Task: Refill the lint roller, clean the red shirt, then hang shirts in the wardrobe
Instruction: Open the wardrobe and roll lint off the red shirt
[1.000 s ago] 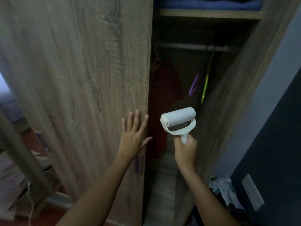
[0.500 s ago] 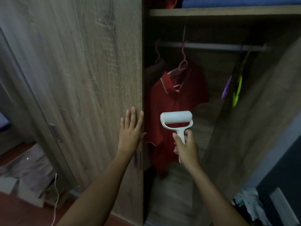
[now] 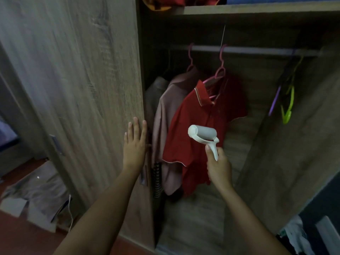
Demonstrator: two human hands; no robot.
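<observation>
We are now seeing the red collared polo shirt (image 3: 200, 137) hanging on its pink hanger, uncovered as the wood-grain wardrobe door (image 3: 73, 89) slides aside under our flat, open left hand (image 3: 135, 144). Our right hand (image 3: 219, 166) is gripping the white lint roller (image 3: 202, 134) just before it, so cleaning seems next.
</observation>
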